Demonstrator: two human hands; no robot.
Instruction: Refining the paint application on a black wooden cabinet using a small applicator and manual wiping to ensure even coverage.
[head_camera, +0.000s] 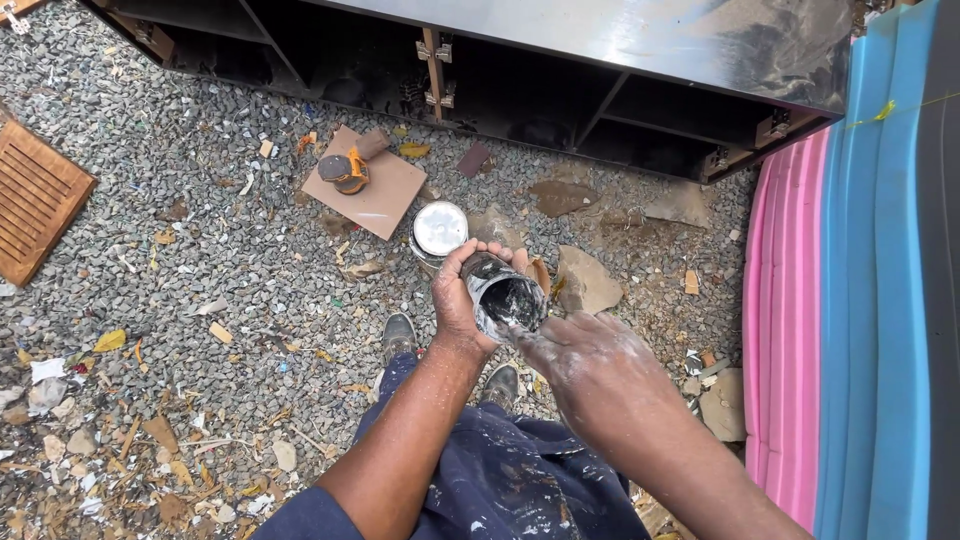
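My left hand (462, 298) is wrapped around a small metal tin (503, 292), tilted so its open mouth faces me, with grey-white paste inside. My right hand (585, 362), smeared with white paste, reaches to the tin's rim with its fingers at the opening. Both hands are held above my feet in dark shoes (398, 336) and paint-spotted blue trousers (510, 480). A round silver lid (440, 229) lies on the gravel just beyond the tin.
Gravel ground strewn with wood chips and scraps. An orange-and-black power tool (348, 168) rests on a brown board (365, 182). A long black cabinet (560, 60) stands ahead. Pink and blue foam sheets (850, 300) are at right; a slatted wooden panel (35, 200) at left.
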